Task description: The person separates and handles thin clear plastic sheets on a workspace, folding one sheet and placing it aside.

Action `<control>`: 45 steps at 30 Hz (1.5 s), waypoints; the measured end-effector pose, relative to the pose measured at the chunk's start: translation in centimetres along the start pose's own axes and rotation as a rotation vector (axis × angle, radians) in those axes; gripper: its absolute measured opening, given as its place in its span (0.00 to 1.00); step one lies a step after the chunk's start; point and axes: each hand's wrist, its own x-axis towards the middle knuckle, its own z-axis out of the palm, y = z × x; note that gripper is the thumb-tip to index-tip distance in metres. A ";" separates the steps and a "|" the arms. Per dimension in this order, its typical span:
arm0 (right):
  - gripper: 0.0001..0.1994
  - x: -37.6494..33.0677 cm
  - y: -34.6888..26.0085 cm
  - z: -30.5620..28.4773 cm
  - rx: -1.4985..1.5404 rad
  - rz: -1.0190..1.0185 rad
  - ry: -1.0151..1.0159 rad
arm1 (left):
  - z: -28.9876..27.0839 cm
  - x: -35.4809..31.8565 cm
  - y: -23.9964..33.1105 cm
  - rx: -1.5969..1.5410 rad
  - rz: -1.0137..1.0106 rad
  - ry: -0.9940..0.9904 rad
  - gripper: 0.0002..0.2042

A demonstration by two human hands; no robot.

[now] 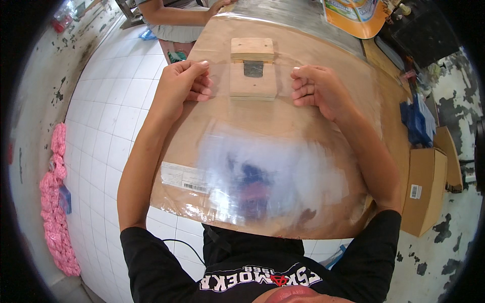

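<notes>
In front of me on the table stands a pale wooden block fixture (252, 88) with a raised bar across its far end and a dark grey patch in its middle. A thin clear plastic film (220, 78), only faintly visible, spans across the fixture between my hands. To the left of the block, my left hand (189, 83) is closed, thumb against the curled fingers, pinching one side of the film. My right hand (318, 91) is closed in a like pinch on the other side. The film's exact edges are hard to make out.
The table (187, 136) has a brown top under shiny clear covering, with a white label (183, 177) near its front left. Another person's arm (177, 15) rests at the far edge. An open cardboard box (424, 187) stands right; pink bundles (58, 217) lie along the left wall.
</notes>
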 end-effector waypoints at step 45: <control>0.15 0.1 -0.1 -0.9 -0.013 -0.060 0.036 | -0.4 0.2 -0.3 -0.091 0.044 -0.006 0.12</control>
